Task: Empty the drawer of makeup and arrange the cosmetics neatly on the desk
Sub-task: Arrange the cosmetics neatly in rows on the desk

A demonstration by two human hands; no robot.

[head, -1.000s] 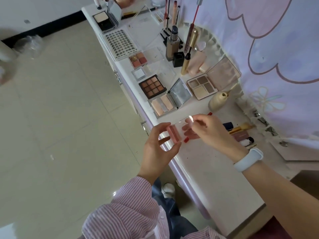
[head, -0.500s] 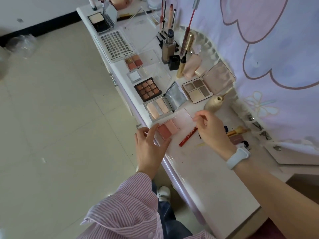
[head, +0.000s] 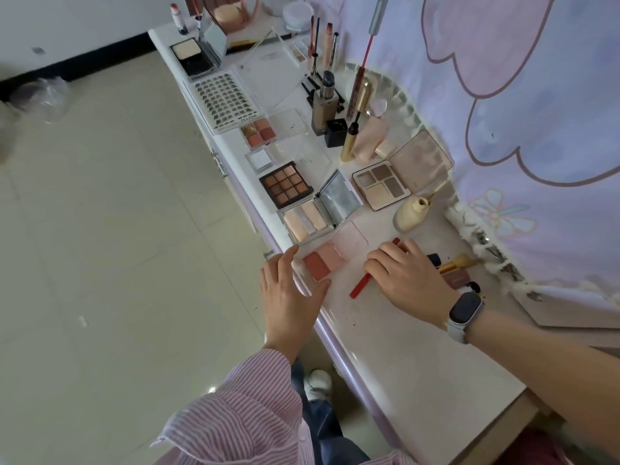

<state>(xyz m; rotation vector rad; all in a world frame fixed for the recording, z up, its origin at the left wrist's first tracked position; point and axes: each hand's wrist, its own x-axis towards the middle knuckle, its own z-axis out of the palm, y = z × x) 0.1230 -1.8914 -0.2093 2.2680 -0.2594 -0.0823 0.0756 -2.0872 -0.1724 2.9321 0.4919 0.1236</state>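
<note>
1. I see the desk (head: 385, 337) from above. The cosmetics stand in rows on its far half; the near half is bare white top.
2. Left hand (head: 288, 293): fingers straight and spread, holding nothing. Index tip reaches the far-left corner of the blush palette (head: 327, 260), thumb tip is at its near edge. The palm hangs over the desk's front edge.
3. The blush palette lies flat and open near the front edge, w/ a dark pink pan and a light pink pan; its clear lid is folded back on the desk, pointing away from me.
4. Right hand (head: 406, 276): lies palm down on the red pencil (head: 360, 285), fingers a bit bent over it. I cannot tell if they grip it or only rest on it. One end of the pencil sticks out toward me, the other shows past the fingers.
5. Just behind the blush palette: the concealer palette (head: 307, 219) w/ its mirror lid up, then the brown eyeshadow palette (head: 287, 184).
6. Right of these: the four-pan palette (head: 380, 184), open, and the beige bottle (head: 411, 214) lying tilted beside it.
7. Behind the right hand: the gold-handled brush (head: 458, 263), partly hidden.
8. A white watch (head: 464, 313) is on the right wrist.
</note>
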